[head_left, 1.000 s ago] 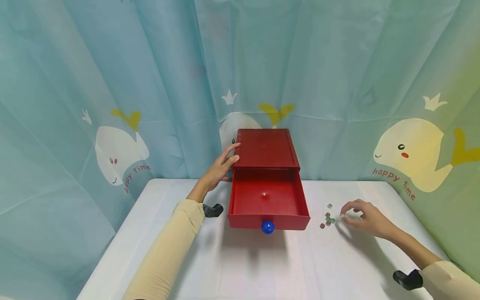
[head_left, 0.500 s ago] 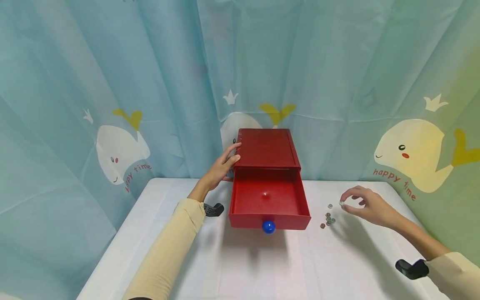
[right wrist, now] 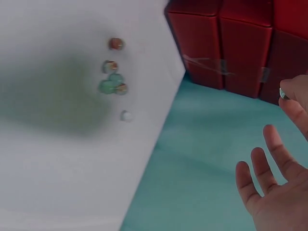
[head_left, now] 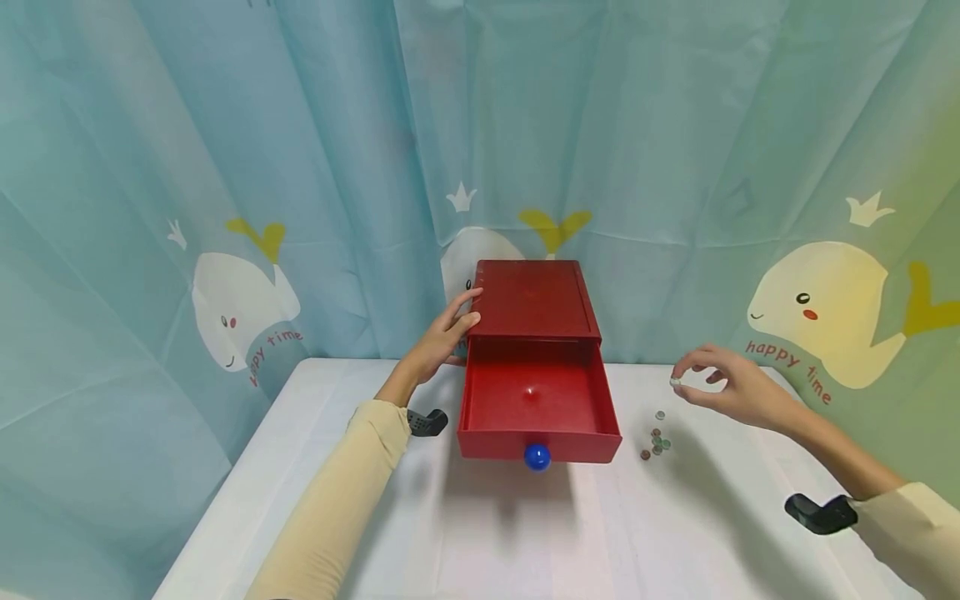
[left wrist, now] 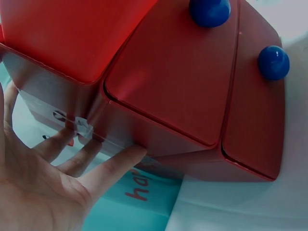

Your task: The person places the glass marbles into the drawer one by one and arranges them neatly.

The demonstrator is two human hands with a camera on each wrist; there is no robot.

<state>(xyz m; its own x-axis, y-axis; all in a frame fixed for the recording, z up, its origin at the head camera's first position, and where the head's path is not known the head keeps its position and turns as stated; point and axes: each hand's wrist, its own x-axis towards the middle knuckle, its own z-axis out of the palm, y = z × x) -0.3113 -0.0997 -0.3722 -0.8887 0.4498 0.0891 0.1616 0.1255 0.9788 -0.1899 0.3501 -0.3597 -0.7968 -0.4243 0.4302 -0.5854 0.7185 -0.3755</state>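
Note:
A red drawer cabinet stands at the middle back of the table. Its top drawer is pulled out, with a blue knob on the front. My left hand rests on the cabinet's left side, fingers spread and fairly straight. The left wrist view has those fingertips against the side wall, below the open drawer. My right hand is raised above the table at the right. Between its thumb and index finger it pinches a small pale glass marble; the other fingers are spread.
Several small marbles, green, brown and clear, lie on the white tablecloth right of the cabinet. Two lower drawers with blue knobs are closed. A blue-green curtain with whale prints hangs behind the table.
My right hand has lifted from beside the marbles, going up and slightly left with the pinched marble. My left hand stays on the cabinet's side.

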